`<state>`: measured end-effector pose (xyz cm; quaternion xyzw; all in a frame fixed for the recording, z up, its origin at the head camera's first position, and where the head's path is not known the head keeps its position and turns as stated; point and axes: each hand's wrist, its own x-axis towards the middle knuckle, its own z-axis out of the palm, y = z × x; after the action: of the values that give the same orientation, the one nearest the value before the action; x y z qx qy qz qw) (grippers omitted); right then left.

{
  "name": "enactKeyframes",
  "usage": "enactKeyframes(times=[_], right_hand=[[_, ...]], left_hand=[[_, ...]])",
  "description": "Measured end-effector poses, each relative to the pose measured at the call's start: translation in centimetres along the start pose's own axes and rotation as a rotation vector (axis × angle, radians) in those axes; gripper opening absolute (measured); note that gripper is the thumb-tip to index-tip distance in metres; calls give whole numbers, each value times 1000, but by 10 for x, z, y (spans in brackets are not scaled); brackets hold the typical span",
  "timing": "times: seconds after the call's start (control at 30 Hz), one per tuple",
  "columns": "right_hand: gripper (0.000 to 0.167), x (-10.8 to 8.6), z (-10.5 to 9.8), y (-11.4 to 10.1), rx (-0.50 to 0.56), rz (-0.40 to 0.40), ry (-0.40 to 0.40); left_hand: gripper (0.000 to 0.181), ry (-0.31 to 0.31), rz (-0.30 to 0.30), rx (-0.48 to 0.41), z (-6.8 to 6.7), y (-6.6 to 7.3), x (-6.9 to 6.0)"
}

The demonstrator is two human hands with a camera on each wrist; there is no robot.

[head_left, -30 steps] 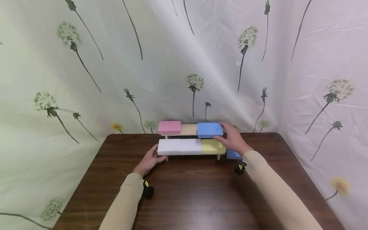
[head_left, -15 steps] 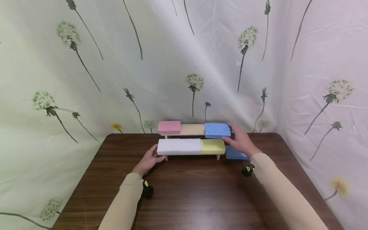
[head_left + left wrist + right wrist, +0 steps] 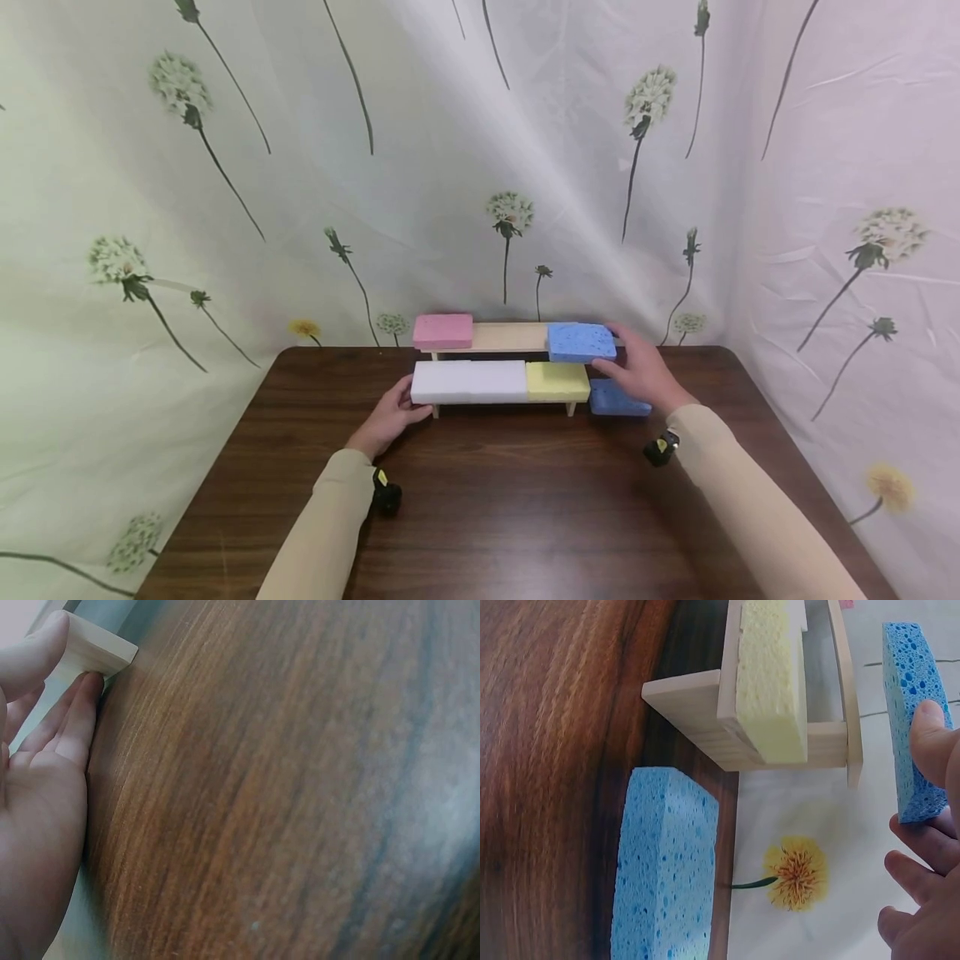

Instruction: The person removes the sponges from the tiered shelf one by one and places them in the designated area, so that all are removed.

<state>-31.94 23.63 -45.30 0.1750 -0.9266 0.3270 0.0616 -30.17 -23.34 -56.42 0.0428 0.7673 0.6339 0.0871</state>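
Right hand (image 3: 637, 367): grip grasping a blue sponge (image 3: 581, 342), thumb on one face. In the right wrist view the sponge appears apart from the wood; from the head view it overlaps the right end of the far tier of the wooden rack (image 3: 510, 337). Left hand (image 3: 388, 419): grip on the rack's near left end, probably steadying it. Near tier, left to right: two white sponges (image 3: 450, 382), yellow sponge (image 3: 558, 382); row looks finished, no gap. Far tier: pink sponge (image 3: 442, 331) seated at left, bare wood beside it. Outstanding: held blue unseated; other blue sponge (image 3: 617, 398) on the surface (image 3: 480, 500), just right of the rack. Cannot tell whether held piece is being added or removed.
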Motion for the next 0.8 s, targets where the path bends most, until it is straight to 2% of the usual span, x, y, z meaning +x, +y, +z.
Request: enactKeyframes(times=[0.2,0.43,0.8], right_hand=[[75,-2,-4,6,9,34,-6],[74,-9,-8,14,1,9,30],[74,-22,-21,32,9,86,38]], left_hand=[[84,-13,1,-3,-1,1,0],[83,-4,1,-15,1,0,0],[82,-10,8,15,1,2,0]])
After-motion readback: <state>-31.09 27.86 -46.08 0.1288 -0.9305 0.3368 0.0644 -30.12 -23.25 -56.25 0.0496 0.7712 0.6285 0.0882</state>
